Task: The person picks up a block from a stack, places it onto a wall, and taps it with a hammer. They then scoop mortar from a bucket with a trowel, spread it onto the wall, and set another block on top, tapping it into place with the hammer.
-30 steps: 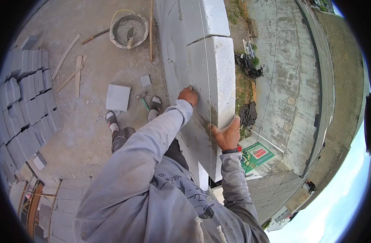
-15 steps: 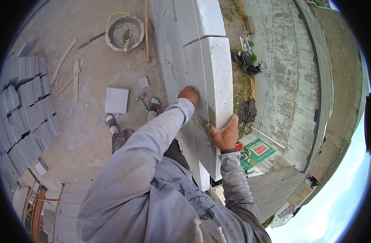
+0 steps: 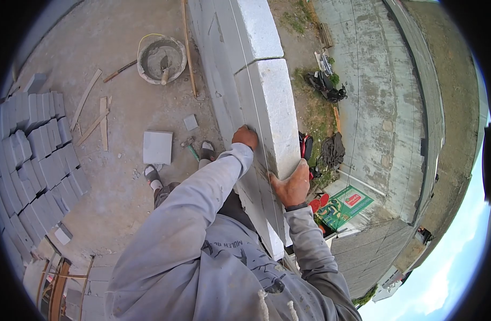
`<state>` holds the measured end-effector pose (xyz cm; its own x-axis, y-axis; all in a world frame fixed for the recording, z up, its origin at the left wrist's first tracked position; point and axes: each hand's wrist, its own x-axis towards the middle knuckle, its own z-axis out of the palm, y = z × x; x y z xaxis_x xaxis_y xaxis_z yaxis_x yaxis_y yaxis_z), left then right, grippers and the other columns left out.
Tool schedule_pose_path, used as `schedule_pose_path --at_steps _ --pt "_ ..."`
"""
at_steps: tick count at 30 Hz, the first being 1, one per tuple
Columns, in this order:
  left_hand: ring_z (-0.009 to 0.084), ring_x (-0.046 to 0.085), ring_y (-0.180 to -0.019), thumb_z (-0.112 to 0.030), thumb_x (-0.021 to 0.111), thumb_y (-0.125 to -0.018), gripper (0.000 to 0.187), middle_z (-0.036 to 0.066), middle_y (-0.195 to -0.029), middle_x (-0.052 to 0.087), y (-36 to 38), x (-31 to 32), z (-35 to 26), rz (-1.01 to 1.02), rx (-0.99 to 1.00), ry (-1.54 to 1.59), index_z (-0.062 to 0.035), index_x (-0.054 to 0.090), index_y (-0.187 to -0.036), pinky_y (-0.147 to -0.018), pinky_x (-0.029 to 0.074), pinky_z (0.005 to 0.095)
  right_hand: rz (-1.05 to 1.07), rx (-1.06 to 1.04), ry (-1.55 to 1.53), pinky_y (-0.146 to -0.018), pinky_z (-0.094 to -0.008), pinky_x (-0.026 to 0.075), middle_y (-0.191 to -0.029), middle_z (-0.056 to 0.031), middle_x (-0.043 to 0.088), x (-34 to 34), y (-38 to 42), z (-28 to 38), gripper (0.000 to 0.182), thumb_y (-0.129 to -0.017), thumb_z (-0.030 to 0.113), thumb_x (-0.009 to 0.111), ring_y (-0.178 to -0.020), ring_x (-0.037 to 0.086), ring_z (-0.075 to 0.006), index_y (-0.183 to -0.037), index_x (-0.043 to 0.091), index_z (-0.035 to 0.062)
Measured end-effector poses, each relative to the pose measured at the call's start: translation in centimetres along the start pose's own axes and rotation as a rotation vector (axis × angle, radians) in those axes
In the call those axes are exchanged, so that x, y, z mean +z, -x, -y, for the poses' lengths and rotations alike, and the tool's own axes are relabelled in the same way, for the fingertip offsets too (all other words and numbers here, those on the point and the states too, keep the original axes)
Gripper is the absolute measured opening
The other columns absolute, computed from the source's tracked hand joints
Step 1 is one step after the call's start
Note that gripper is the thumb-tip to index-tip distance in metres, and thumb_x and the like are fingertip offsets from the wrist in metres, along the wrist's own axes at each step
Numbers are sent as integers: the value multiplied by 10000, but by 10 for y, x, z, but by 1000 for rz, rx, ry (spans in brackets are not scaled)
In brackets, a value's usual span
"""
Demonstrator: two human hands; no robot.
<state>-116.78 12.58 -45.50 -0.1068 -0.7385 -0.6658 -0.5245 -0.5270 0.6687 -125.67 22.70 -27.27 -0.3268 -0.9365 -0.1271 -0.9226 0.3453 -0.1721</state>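
Note:
A long light-grey building block lies along the top of the wall, end to end with another block. My right hand is closed over the near part of the block, thumb on the inner face and fingers toward the outer side, fingertips hidden. My left hand is a closed fist against the inner wall face; whether it holds anything is hidden. A thin taut string runs lengthwise beside the block.
On the floor at left stand a mortar tub with a trowel, a hammer, loose boards and stacked blocks. Beyond the wall, well below, are a motorbike and a green sign.
The view has shifted slightly. Both hands keep their places on the block and wall. Something red and black now shows beyond the block's outer edge.

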Motion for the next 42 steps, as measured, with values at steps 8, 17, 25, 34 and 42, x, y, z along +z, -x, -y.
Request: schedule_pose_path --at_steps 8,17,25,34,42 --pt "390 568 -984 -192 439 -788 381 252 -1054 591 -14 12 23 28 65 -19 37 587 -1055 -872 446 418 -126 -63 62 -776 -428 415 -928 -214 479 3 0 4 811 -535 318 788 -867 496 -362 -1098 389 -108" --pt "302 471 -1161 -602 434 -828 798 205 -1319 425 -15 -112 -51 -141 -46 748 -20 322 -1362 -928 359 419 -102 70 -409 -910 -430 387 -1132 -281 499 -39 22 -54 657 -775 399 656 -1087 475 -410 -1191 444 -64" --pt "349 503 -1130 -572 651 -675 875 276 -1155 544 -59 -165 -155 -340 319 82 185 515 -1091 -966 359 341 420 333 -872 -681 -296 467 -761 -91 626 -79 179 -33 313 -810 241 645 -715 611 -202 -1001 581 1" --pt "214 583 -778 -543 664 -711 606 85 -895 618 -76 -171 -160 -197 132 -202 -11 628 -999 -615 418 329 2 927 -165 -928 -406 400 -1222 -174 497 139 318 -126 712 -666 418 729 -1131 464 -325 -1202 480 22" --pt "239 593 -855 -518 638 -756 602 74 -1043 599 -67 -176 -170 -118 150 -118 -64 549 -1142 -718 422 391 -188 559 -649 -960 -612 272 -1311 -83 463 237 276 -182 568 -846 504 419 -1158 434 -330 -1289 424 149"
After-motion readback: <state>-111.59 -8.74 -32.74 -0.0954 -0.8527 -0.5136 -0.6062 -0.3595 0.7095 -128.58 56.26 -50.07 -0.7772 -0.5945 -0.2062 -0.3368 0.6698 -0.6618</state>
